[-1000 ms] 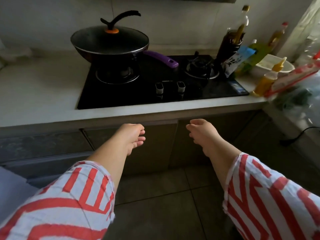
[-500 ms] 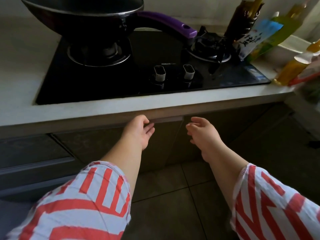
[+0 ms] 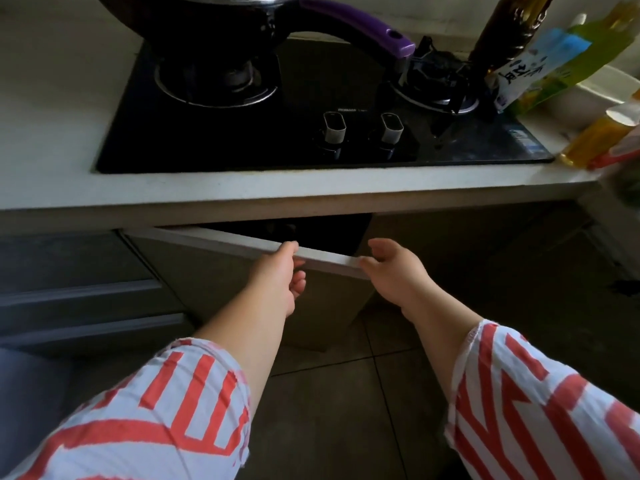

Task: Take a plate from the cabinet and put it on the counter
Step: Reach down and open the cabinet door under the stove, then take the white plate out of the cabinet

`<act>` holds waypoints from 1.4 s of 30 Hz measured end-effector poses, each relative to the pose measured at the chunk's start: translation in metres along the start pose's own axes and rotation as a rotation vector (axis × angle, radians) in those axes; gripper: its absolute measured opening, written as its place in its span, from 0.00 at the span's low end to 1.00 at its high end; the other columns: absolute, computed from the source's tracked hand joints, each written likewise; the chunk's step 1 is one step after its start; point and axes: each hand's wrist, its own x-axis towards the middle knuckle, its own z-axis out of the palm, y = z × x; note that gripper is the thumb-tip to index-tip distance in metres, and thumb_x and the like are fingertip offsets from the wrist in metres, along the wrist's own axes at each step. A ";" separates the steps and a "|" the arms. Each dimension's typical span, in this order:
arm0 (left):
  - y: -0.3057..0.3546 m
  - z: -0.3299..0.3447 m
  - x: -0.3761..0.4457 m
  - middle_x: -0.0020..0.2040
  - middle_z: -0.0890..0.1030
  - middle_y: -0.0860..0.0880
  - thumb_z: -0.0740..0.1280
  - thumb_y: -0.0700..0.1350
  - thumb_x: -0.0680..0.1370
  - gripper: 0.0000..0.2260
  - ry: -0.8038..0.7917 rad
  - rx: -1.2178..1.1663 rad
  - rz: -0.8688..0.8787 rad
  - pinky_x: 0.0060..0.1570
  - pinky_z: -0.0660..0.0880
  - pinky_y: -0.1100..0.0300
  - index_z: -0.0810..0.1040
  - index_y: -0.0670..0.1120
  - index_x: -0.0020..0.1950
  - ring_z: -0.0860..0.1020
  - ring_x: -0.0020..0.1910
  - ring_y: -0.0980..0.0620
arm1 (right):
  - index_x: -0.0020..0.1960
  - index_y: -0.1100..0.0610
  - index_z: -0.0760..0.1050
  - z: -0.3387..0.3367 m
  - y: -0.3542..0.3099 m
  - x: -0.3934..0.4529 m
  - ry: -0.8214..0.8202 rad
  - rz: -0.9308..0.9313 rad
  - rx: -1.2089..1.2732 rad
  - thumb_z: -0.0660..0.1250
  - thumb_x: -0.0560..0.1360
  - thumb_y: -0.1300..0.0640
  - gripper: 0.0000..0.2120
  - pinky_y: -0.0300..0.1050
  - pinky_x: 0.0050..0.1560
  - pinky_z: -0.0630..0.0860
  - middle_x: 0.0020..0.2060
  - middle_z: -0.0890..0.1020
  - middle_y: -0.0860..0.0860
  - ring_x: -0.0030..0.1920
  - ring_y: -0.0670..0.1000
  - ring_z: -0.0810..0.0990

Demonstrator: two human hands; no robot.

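Under the pale counter (image 3: 277,188), the left cabinet door (image 3: 221,271) stands partly swung out, its light top edge slanting toward me. My left hand (image 3: 277,282) grips that top edge, fingers hooked over it. My right hand (image 3: 394,271) rests on the door's free corner with the fingers curled around the edge. Behind the door the cabinet interior (image 3: 322,233) is dark, and no plate shows in it.
A black gas hob (image 3: 311,109) fills the counter, with a black wok and its purple handle (image 3: 356,26) on the left burner. Bottles and a packet (image 3: 519,64) crowd the right end. Grey drawers (image 3: 79,289) sit to the left; the right cabinet door (image 3: 485,271) stays closed.
Both hands went from hovering near the counter's underside to taking hold of the left door's top edge. The door has swung outward. The camera has dropped lower and closer.
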 end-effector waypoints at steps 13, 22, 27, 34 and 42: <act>-0.061 -0.081 -0.066 0.37 0.79 0.45 0.66 0.46 0.72 0.11 0.219 0.319 0.196 0.33 0.75 0.58 0.74 0.42 0.52 0.76 0.29 0.49 | 0.47 0.54 0.78 0.058 -0.002 -0.110 -0.479 -0.146 -0.497 0.67 0.73 0.45 0.12 0.37 0.28 0.68 0.37 0.80 0.48 0.34 0.46 0.76; -0.064 -0.144 -0.114 0.51 0.79 0.40 0.66 0.42 0.72 0.18 0.194 0.519 0.163 0.29 0.82 0.51 0.70 0.42 0.61 0.82 0.40 0.43 | 0.31 0.48 0.65 0.113 -0.029 -0.167 -0.674 -0.338 -0.559 0.64 0.75 0.47 0.16 0.39 0.28 0.65 0.30 0.72 0.47 0.30 0.46 0.70; -0.053 -0.197 -0.129 0.55 0.76 0.43 0.65 0.42 0.74 0.20 0.178 0.743 0.153 0.26 0.79 0.58 0.69 0.44 0.66 0.80 0.42 0.45 | 0.53 0.53 0.79 0.156 -0.045 -0.187 -0.790 -0.327 -0.466 0.64 0.73 0.39 0.18 0.41 0.40 0.71 0.42 0.78 0.49 0.43 0.50 0.76; -0.030 -0.264 -0.143 0.56 0.79 0.41 0.62 0.46 0.76 0.25 0.209 1.182 0.150 0.46 0.82 0.50 0.65 0.45 0.73 0.83 0.42 0.44 | 0.46 0.51 0.80 0.181 -0.060 -0.184 -0.659 -0.286 -0.449 0.66 0.72 0.41 0.14 0.39 0.35 0.71 0.38 0.79 0.47 0.37 0.45 0.76; -0.014 -0.293 -0.139 0.54 0.79 0.42 0.61 0.50 0.77 0.20 0.283 1.415 0.175 0.52 0.78 0.51 0.72 0.42 0.66 0.79 0.50 0.44 | 0.52 0.53 0.80 0.174 -0.090 -0.172 -0.570 -0.315 -0.586 0.64 0.76 0.45 0.13 0.39 0.41 0.72 0.45 0.81 0.52 0.44 0.49 0.79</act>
